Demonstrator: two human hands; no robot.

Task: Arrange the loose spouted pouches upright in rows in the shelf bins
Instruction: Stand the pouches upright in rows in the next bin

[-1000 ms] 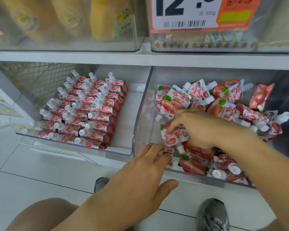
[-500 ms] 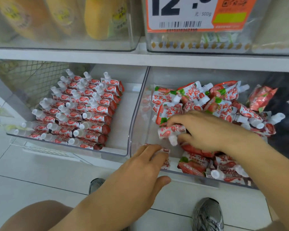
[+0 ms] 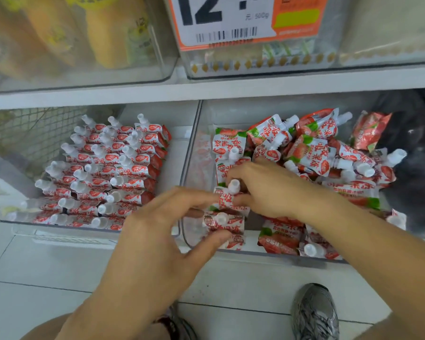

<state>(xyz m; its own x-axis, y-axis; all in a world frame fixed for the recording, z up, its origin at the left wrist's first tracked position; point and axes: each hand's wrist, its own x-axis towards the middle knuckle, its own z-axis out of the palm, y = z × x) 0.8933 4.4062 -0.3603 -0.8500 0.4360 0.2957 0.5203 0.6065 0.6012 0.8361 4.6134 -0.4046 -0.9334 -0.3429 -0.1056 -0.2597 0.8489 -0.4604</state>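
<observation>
A person's two bare hands work at the near left corner of the right-hand clear plastic shelf bin [image 3: 263, 253], where red-and-white strawberry spouted pouches with white caps stand in a short column. The right hand [image 3: 268, 190] curls its fingers around one upright pouch [image 3: 227, 200], its cap showing above the knuckles. The left hand [image 3: 172, 231] pinches the nearest front pouch [image 3: 225, 225] between thumb and fingertips. Behind and to the right, a loose heap of matching pouches [image 3: 312, 155] lies jumbled across the same bin. In the left-hand clear bin [image 3: 59, 225], similar pouches [image 3: 108, 173] sit in tidy rows, caps leaning left. An orange-and-white price label [image 3: 243, 20] hangs on the shelf above, and grey sneakers [image 3: 314, 312] rest on the pale tiled floor [image 3: 35, 278].
</observation>
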